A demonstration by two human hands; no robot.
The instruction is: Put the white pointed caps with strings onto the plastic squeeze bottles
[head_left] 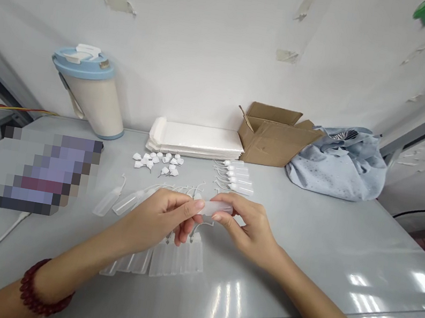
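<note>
Forearms [93, 264] foremost, tube [212, 208] between hands [253, 228]

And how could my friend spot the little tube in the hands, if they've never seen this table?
Look over the middle of the gray table, where the left hand and the right hand come close together. Held sideways between the two is a cloudy plastic tube. The other tubes lie on the table; only this one is held up.
</note>
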